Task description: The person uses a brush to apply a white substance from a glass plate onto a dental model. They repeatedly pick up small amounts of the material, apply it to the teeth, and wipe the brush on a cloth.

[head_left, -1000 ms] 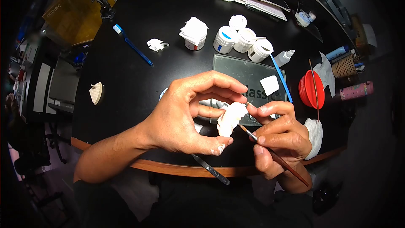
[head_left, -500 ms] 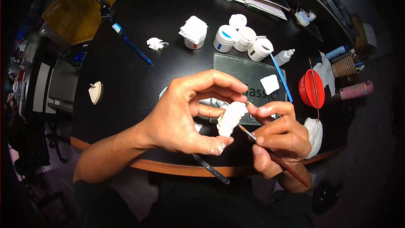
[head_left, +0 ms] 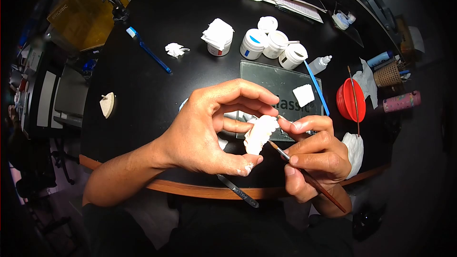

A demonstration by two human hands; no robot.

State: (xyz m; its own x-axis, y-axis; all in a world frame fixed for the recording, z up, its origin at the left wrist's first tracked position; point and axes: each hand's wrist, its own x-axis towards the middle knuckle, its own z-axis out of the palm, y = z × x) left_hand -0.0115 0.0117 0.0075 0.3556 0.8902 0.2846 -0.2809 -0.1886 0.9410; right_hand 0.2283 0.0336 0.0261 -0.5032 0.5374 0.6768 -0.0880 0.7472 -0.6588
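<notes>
My left hand point(head_left: 197, 133) is curled around a small white dental cast point(head_left: 259, 135), gripping it between thumb and fingers. Bright light washes out its surface, but a row of tooth-like bumps shows along its right edge. White residue marks the left thumb tip. In my right hand point(head_left: 316, 157) is a thin paintbrush point(head_left: 314, 182) with a reddish-brown handle and metal ferrule, pinched like a pen. Its tip points up-left, right at the cast's lower right edge. The right index fingertip is close to the cast's upper right end. Beneath the hands is a glass slab point(head_left: 259, 74) with dark lettering.
White jars point(head_left: 254, 45) stand behind the slab, beside a dropper bottle point(head_left: 320, 64). A folded tissue point(head_left: 303, 95) and a blue stick point(head_left: 316, 88) lie on the slab. Right is a red bowl point(head_left: 346, 100) with another brush. A toothbrush point(head_left: 150, 52) lies left; a black-handled tool point(head_left: 238, 191) overhangs the front edge.
Hardly anything differs. The brush and right hand have shifted very slightly; both hands keep their hold and the cast stays in place.
</notes>
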